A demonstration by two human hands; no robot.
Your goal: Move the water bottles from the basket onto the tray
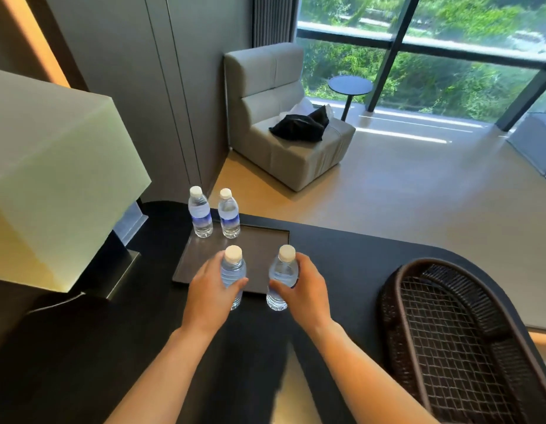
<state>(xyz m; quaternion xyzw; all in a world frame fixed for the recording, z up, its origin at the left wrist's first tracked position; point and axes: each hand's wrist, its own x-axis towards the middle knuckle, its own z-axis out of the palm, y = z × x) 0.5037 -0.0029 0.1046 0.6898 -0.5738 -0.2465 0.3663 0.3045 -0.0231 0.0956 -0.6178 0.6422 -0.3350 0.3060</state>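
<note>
Two clear water bottles with white caps, one (pixel 200 213) beside the other (pixel 229 214), stand upright at the far edge of the dark flat tray (pixel 265 240). My left hand (pixel 211 289) grips a third bottle (pixel 233 270) over the tray's near edge. A fourth bottle (pixel 281 278) is held in my right hand (pixel 305 289), just past the tray's near right corner. The dark woven basket (pixel 443 325) lies to the right with no bottles showing inside.
A large lamp with a pale square shade (pixel 51 179) stands on the dark desk (pixel 342 249) at the left, close to the tray. Beyond the desk are a grey armchair (pixel 284 123), a small round side table (pixel 350 86) and a window.
</note>
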